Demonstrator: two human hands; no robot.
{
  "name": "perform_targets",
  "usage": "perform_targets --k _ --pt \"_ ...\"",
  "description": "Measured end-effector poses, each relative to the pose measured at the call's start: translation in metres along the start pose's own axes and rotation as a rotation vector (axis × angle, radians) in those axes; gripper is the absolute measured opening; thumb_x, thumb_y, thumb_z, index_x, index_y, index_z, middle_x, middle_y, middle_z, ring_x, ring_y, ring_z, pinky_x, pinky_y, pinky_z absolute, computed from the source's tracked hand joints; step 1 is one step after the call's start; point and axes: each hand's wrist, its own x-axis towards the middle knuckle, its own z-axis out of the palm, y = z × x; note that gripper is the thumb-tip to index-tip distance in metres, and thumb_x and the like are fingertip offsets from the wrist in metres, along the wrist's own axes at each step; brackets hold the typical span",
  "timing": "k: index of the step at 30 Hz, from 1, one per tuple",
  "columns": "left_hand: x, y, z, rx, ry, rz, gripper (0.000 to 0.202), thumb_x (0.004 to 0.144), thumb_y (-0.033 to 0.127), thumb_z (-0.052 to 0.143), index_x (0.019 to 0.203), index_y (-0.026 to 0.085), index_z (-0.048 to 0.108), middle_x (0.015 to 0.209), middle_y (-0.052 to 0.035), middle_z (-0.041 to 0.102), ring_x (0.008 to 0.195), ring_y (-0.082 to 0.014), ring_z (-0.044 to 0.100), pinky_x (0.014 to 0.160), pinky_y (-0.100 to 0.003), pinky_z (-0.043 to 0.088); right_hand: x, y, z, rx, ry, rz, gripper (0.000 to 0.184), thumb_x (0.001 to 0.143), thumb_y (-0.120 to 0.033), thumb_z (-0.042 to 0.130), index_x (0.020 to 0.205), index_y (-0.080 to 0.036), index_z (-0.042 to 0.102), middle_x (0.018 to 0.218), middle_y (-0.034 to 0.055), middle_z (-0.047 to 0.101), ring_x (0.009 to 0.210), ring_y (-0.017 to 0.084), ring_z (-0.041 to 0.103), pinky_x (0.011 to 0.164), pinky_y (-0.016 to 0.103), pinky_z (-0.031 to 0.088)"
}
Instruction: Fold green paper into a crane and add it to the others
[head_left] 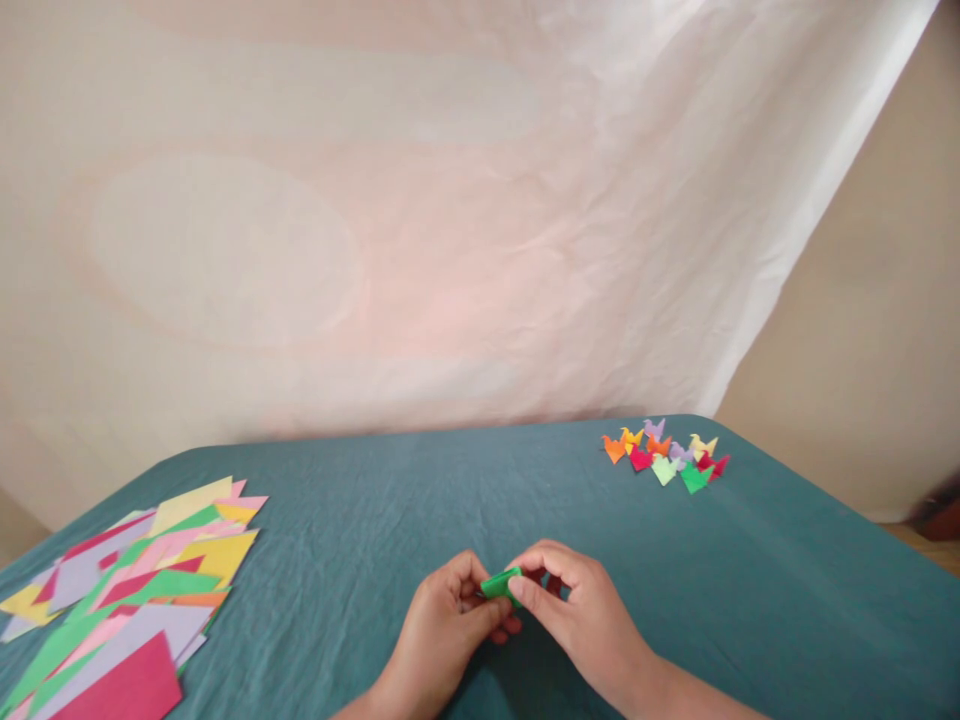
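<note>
Between my two hands is a small folded piece of green paper [500,582], held just above the table near the front middle. My left hand [452,612] pinches its left end between thumb and fingers. On the other end, the thumb and fingers of my right hand [574,610] are closed. Part of the paper is hidden behind the fingertips, so its full shape does not show.
A dark teal cloth [360,560] covers the table. Loose sheets of coloured paper [127,690] lie overlapping at the left. Several small folded paper birds [696,478] stand grouped at the back right. Behind the table hangs a pale sheet [465,230].
</note>
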Motion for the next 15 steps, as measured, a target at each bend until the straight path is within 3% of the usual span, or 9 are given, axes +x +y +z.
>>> perform_targets --k 9,15 --pt "-0.0015 0.0046 0.0024 0.064 0.015 -0.009 0.022 0.071 0.021 0.067 0.065 0.019 0.046 0.059 -0.0007 0.066 0.057 -0.0151 0.061 0.055 -0.023 0.044 -0.0017 -0.0022 0.0009 0.0 0.017 -0.044 0.015 0.087 -0.025 0.057 0.084 -0.02 0.071 0.076 0.0017 0.065 0.065 0.013 0.056 0.058 0.023 0.04" --pt "-0.0009 0.0009 0.0018 0.011 -0.033 -0.021 0.024 0.071 0.024 0.069 0.066 0.019 0.046 0.061 -0.0019 0.068 0.059 -0.0164 0.062 0.056 -0.024 0.044 -0.0013 -0.0025 -0.0003 0.01 0.012 -0.069 0.016 0.088 -0.024 0.056 0.082 -0.019 0.069 0.077 0.0015 0.064 0.068 0.013 0.056 0.061 0.023 0.04"
